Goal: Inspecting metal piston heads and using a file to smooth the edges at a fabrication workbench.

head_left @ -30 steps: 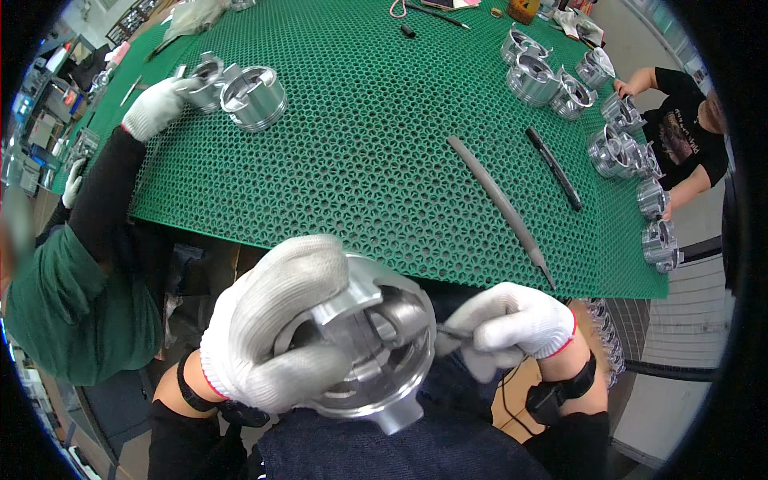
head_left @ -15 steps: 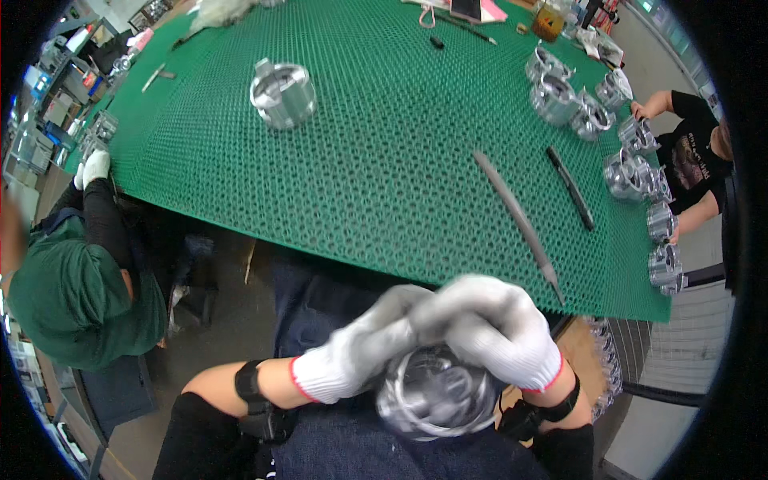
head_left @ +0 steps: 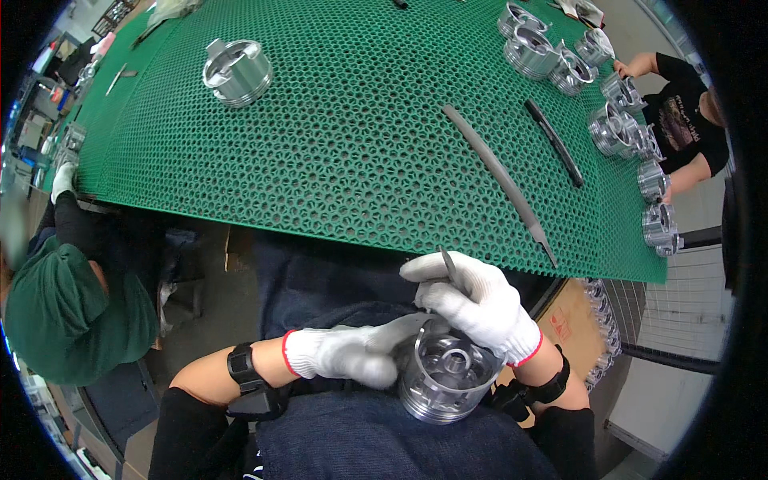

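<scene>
A shiny metal piston (head_left: 448, 376) rests tilted on my lap, its hollow side with the inner boss facing up. My left hand (head_left: 360, 352), in a white knit glove with a greyish palm, lies against its left rim with fingers stretched and thumb apart. At the piston's far right edge, my gloved right hand (head_left: 480, 308) is closed around a thin metal tool (head_left: 448, 262), whose narrow end pokes up between thumb and forefinger. The rest of that tool is hidden in the glove.
On the green perforated mat (head_left: 344, 176) stand a lone piston (head_left: 238, 74), a long grey file (head_left: 500, 180) and a black stick-like tool (head_left: 554, 142). Several pistons (head_left: 612, 128) line the right, beside a person in black (head_left: 684, 120). A person in a green head covering (head_left: 76, 312) works at left.
My hands have parted; they were together above the piston. The left has dropped to its left rim, and the thin tool now shows in the right. The whole view has shifted.
</scene>
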Tool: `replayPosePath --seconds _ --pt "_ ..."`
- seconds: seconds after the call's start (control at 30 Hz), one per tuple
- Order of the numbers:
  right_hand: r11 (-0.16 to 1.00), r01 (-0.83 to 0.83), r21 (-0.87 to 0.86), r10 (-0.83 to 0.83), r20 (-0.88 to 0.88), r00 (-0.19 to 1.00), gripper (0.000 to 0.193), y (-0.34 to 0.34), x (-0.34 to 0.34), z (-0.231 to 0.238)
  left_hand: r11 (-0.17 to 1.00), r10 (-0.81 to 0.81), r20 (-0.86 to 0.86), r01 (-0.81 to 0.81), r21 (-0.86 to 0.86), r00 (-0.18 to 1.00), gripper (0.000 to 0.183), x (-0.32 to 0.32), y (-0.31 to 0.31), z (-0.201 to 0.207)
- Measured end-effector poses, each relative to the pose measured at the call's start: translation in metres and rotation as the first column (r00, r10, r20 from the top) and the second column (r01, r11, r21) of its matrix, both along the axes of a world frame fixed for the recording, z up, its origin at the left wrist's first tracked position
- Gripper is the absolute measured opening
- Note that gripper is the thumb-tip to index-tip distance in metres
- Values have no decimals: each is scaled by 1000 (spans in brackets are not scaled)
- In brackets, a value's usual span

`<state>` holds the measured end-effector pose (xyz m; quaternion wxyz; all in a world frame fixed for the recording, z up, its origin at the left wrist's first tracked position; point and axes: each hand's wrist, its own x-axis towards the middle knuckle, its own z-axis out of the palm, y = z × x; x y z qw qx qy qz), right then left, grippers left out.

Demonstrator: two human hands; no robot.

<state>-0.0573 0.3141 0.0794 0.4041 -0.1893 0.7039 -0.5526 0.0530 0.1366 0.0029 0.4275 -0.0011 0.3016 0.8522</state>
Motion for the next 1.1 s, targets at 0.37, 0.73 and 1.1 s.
replayPosePath --seconds 0.37,0.73,1.1 --pt "986 168 -12 -164 177 970 44 -14 -1 2 995 -89 -93 93 40 992 50 -10 -5 12" --pt "463 682 -566 -262 648 716 41 6 -20 16 784 380 -43 -298 545 924 93 -19 -32 37" --pt "913 -139 384 407 -879 249 40 24 -18 70 809 586 0 -585 56 810 81 -7 -33 57"
